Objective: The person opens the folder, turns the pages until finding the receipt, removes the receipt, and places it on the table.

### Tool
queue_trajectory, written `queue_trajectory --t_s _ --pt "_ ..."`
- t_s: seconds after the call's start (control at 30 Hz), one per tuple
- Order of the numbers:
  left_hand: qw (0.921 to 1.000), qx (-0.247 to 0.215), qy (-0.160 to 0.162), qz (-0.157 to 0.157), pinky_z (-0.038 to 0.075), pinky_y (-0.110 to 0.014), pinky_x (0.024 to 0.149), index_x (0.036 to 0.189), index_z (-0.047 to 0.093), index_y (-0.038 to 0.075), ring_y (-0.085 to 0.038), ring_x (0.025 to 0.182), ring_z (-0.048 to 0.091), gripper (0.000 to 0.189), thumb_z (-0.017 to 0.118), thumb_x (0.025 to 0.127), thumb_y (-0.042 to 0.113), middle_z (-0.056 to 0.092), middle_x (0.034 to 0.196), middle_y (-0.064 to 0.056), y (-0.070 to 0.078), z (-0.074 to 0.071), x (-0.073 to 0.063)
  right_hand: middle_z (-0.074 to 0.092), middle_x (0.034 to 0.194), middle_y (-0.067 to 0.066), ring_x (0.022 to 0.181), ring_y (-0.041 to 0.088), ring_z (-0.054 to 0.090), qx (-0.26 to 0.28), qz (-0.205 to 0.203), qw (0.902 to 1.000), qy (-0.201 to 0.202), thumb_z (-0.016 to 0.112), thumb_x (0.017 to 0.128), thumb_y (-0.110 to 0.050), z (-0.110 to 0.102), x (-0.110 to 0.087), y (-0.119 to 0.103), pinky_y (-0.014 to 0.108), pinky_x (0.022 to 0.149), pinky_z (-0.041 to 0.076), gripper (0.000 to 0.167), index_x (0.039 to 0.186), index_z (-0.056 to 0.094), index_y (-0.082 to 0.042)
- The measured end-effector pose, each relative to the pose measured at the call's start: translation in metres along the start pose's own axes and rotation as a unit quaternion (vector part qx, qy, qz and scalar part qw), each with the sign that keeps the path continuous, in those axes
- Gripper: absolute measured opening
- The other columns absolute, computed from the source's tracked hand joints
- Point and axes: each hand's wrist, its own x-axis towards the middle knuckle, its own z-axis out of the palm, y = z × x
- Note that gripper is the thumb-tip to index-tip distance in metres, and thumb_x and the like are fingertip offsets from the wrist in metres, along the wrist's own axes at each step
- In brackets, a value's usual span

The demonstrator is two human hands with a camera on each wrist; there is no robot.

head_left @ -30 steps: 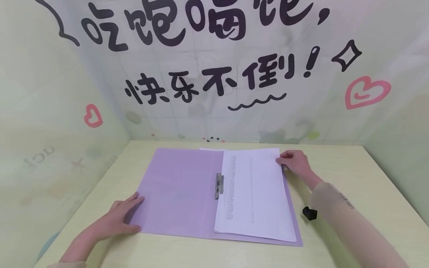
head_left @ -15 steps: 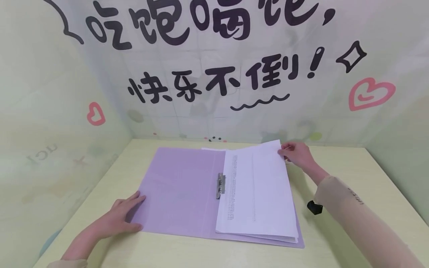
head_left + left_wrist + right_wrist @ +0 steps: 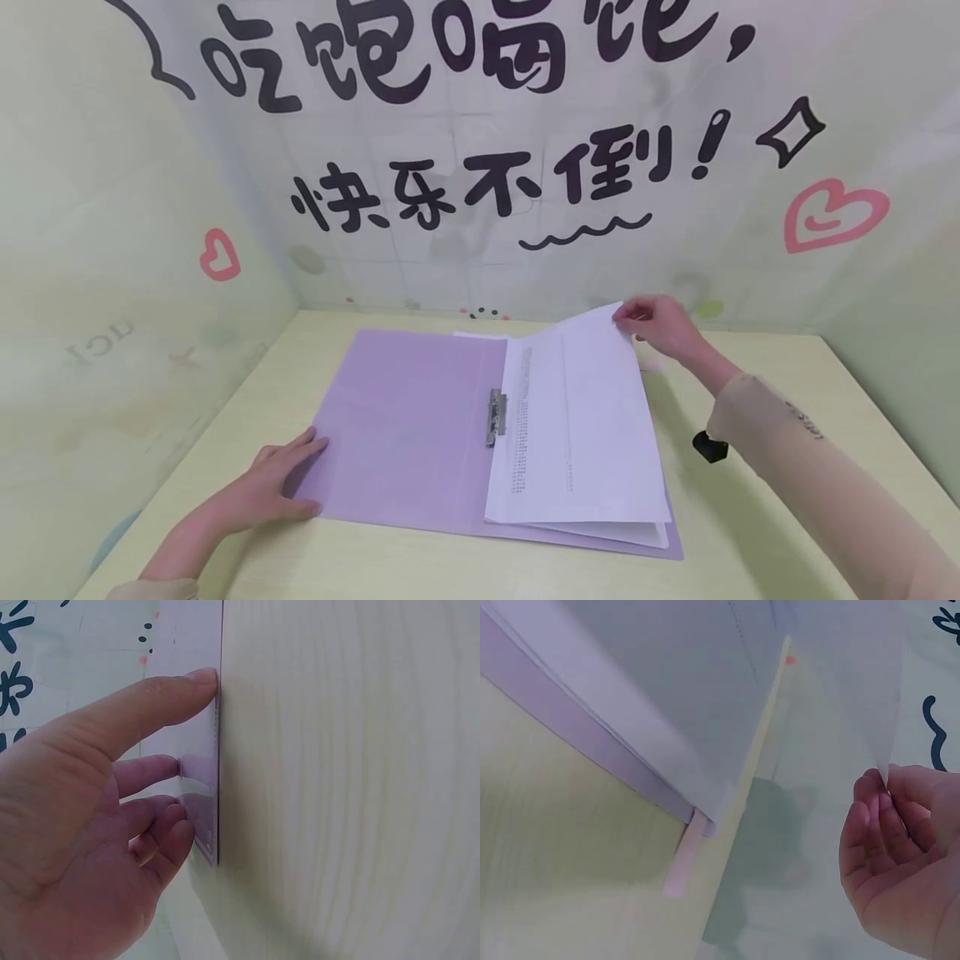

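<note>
A lilac folder [image 3: 405,425] lies spread on the table, with a metal clip [image 3: 495,417] near its fold. Printed white sheets are stacked on its right side. My right hand [image 3: 660,325] pinches the far right corner of the top sheet [image 3: 600,408] between thumb and fingers and holds it raised. Beneath it, the stack of paper [image 3: 652,697] shows in the right wrist view. My left hand [image 3: 258,492] rests at the folder's left edge, thumb and fingers spread apart. In the left wrist view its thumb [image 3: 157,701] and fingertips touch the lilac cover [image 3: 196,769].
A small black object [image 3: 710,447] sits on the table [image 3: 795,417] by the right sleeve. A pale pink strip [image 3: 685,855] sticks out from the folder's far corner. Printed wall cloth [image 3: 420,283] stands behind the table's back edge.
My right hand has lifted the top sheet's far corner up and slightly left, so the sheet now bends away from the stack. The left hand stays at the folder's edge.
</note>
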Motion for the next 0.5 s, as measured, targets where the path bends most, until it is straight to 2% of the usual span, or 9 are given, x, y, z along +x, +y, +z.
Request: queue_trajectory --t_s 0.17,0.27,0.5 --pt "1.0000 0.002 0.002 0.003 0.045 -0.044 0.092 0.143 0.048 0.003 -0.033 0.119 0.041 0.087 0.085 0.071 0.036 0.035 0.153 -0.029 -0.001 0.000 0.000 0.070 0.115 0.019 0.085 0.009 0.062 0.022 -0.016 0.9990 -0.035 0.061 0.098 -0.020 -0.011 0.011 -0.024 0.022 0.077 0.055 0.027 0.116 0.069 -0.002" --pt "1.0000 0.005 0.004 0.006 0.045 -0.043 0.092 0.143 0.048 0.003 -0.033 0.118 0.042 0.087 0.085 0.071 0.036 0.035 0.153 -0.029 -0.002 0.000 0.000 0.069 0.122 0.017 0.089 0.009 0.062 0.039 -0.032 0.9973 -0.053 0.057 0.099 -0.020 -0.014 0.018 -0.041 0.022 0.079 0.054 0.029 0.120 0.069 -0.003" --pt "0.9999 0.006 0.004 0.009 0.045 -0.047 0.093 0.143 0.048 0.003 -0.035 0.119 0.043 0.088 0.085 0.071 0.038 0.035 0.153 -0.030 -0.002 0.001 0.000 0.069 0.123 0.014 0.096 0.012 0.062 0.069 -0.075 0.9920 -0.073 0.057 0.097 -0.012 0.001 0.038 -0.076 0.026 0.082 0.054 0.030 0.124 0.068 -0.006"
